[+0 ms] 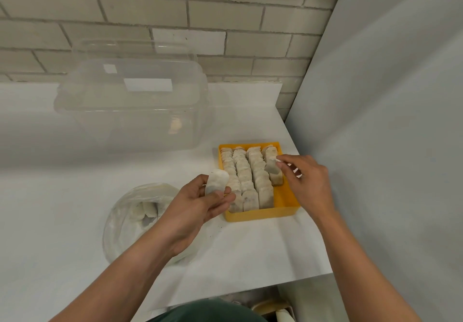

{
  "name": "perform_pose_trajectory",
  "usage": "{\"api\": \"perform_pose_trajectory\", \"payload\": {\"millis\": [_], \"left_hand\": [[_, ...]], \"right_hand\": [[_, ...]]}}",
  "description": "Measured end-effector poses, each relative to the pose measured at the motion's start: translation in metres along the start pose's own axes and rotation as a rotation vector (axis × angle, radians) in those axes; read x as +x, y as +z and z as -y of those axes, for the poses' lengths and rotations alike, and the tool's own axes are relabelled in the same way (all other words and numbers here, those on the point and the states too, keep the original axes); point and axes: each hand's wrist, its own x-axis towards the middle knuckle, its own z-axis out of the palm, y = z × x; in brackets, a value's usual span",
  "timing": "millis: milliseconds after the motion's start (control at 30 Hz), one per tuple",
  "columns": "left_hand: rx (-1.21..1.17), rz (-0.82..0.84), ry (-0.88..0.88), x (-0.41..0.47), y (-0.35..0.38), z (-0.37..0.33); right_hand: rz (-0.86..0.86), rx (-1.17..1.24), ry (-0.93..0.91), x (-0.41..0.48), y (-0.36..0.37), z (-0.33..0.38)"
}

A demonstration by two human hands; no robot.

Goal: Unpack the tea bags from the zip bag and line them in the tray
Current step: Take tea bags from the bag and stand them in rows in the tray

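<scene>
The lining-up step is in hand. One tea bag (pixel 271 167) is pinched between thumb and fingertips of the right hand (pixel 305 179) above the rightmost row of the yellow tray (pixel 263 216), right of frame centre. A second tea bag (pixel 216 181) is gripped by the curled fingers of the left hand (pixel 200 205) just beside the tray's left wall. Three rows are judged full and the fourth only partly filled (bare yellow floor shows at its near end), so the task is taken to be well along. More bags are seen in the zip bag (pixel 130 212), lying on the worktop (pixel 250 251) at lower left.

The next move is judged to call for the pinched bag to be lowered upright against the nearest bag of the fourth row. Room is tight on the right, where the tray sits near the worktop's edge and a grey wall (pixel 388 121) rises close beyond the right hand. Open worktop lies below the tray, and a clear lidded box (pixel 132 106) stands well apart at upper left.
</scene>
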Motion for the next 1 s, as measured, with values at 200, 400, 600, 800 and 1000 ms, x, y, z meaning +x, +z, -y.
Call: {"api": "perform_pose_trajectory", "payload": {"millis": [200, 400, 600, 800, 1000], "left_hand": [[0.033, -0.013, 0.025, 0.0, 0.002, -0.001], [0.043, -0.02, 0.029, -0.002, 0.001, 0.001], [0.065, -0.031, 0.031, 0.0, -0.002, 0.0], [0.113, -0.04, 0.039, 0.003, -0.004, 0.0], [0.069, -0.052, 0.041, 0.007, -0.003, 0.003]], "right_hand": [[0.267, -0.123, 0.146, 0.01, 0.0, -0.028], [0.359, -0.299, 0.163, 0.012, 0.018, -0.046], [0.3, -0.428, 0.198, 0.012, 0.028, -0.043], [0.212, -0.42, 0.181, 0.005, 0.026, -0.042], [0.411, -0.662, 0.197, 0.001, 0.023, -0.035]]}}
